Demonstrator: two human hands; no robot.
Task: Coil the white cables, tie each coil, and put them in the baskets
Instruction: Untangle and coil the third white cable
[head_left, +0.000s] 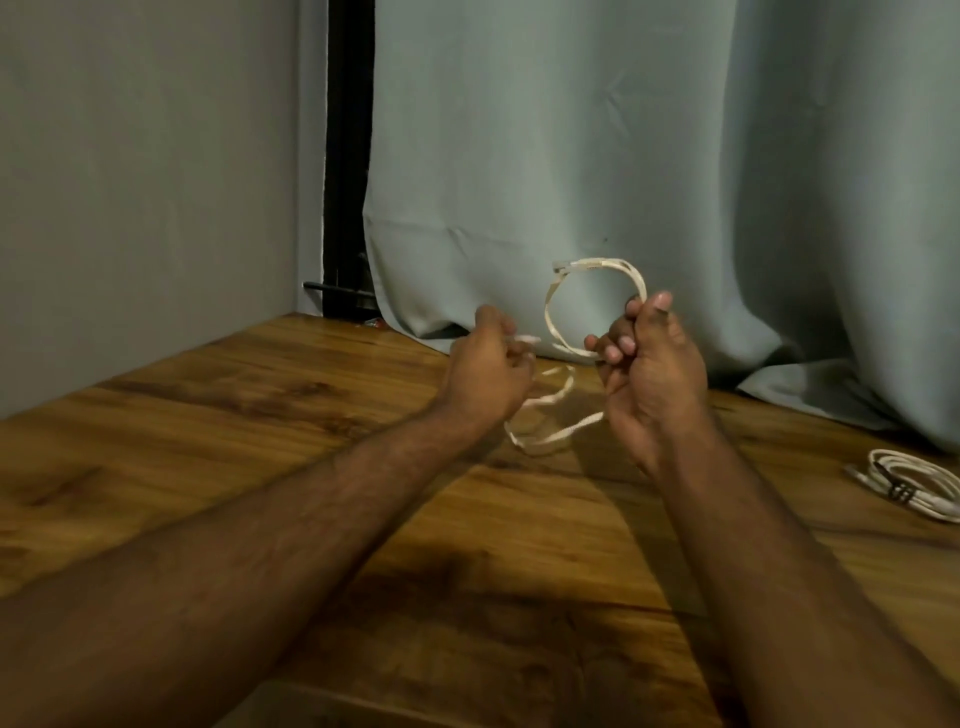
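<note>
Fingers of both hands grip the white cable (apparently half-coiled).

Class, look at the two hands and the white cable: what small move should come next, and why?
Probably the left hand should bring its loose stretch of cable up to the right hand to lay on another loop. The right hand grips only one loop, and slack still hangs between the hands above the table, so coiling looks unfinished.
</note>
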